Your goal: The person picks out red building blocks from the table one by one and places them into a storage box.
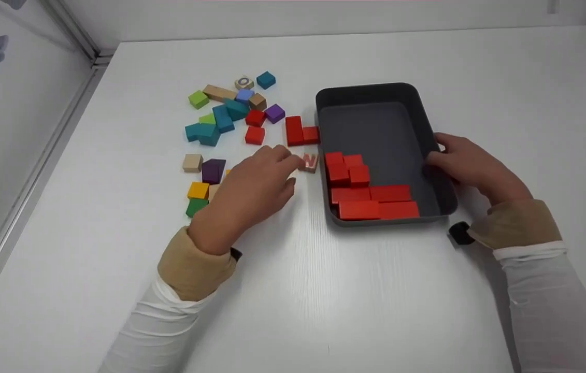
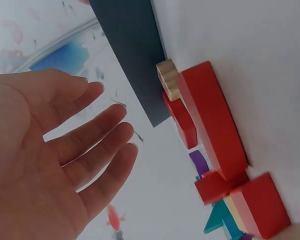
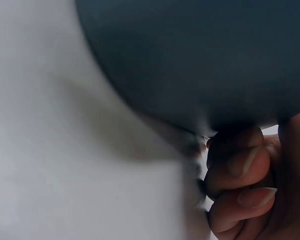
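Note:
My right hand (image 1: pixel 479 160) grips the right wall of a dark grey tray (image 1: pixel 365 93), thumb over the rim; in the right wrist view its curled fingers (image 3: pixel 240 170) sit under the tray's edge. Several red blocks (image 1: pixel 391 193) lie in the tray's near and left part. My left hand (image 1: pixel 254 184) hovers left of the tray, its fingertips close to a wooden block with a red letter (image 1: pixel 309 162). The left wrist view shows the fingers (image 2: pixel 110 165) loosely extended, holding nothing. Two red blocks (image 1: pixel 294 130) stand against the tray's left wall.
Two more red blocks (image 1: pixel 255 135) lie further left, near a purple block (image 1: pixel 274 113). Teal blocks (image 1: pixel 224 119), green ones (image 1: pixel 198 99) and plain wooden ones (image 1: pixel 193 163) are scattered around. The left hand partly covers yellow blocks (image 1: pixel 198 190). A white wall (image 1: pixel 355 18) bounds the table's back.

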Demonstrator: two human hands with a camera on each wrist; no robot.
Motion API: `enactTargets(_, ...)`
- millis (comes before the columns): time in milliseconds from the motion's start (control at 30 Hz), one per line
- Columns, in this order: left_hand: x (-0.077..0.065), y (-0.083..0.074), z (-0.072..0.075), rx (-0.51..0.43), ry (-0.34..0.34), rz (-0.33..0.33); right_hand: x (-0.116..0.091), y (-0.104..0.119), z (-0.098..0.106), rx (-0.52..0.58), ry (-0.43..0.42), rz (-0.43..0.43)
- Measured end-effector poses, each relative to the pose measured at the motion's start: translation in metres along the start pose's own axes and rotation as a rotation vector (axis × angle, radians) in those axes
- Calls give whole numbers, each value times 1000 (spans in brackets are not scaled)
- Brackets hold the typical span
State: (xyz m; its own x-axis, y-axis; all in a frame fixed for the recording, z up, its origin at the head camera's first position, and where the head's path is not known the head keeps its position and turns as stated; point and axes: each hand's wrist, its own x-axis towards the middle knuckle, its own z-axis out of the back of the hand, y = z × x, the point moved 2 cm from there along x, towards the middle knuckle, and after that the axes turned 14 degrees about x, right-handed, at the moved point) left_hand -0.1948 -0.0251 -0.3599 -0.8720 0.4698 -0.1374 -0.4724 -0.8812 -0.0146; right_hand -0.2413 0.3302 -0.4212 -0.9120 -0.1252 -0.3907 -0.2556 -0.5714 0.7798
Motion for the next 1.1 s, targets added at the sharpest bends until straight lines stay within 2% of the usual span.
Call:
enactTargets(100,-10,6,-5,51,30,28,1,0,0,3,4,0)
enactTargets(300,-19,12,-24,60,117,61,1,-5,-5,20,7,0)
enactTargets(467,-22,15,-33,85,107,61,0,-4,-4,7,7,-10)
enactTargets(700,-27,18,-34,120,66,59,4,3,-2,-10,0,6)
enactTargets(933,-26,18,-31,145,99,67,0,2,0,2,-24,9)
enactTargets(1100,-26,24,-31,153,120,97,-1,3,0,-9,-21,6)
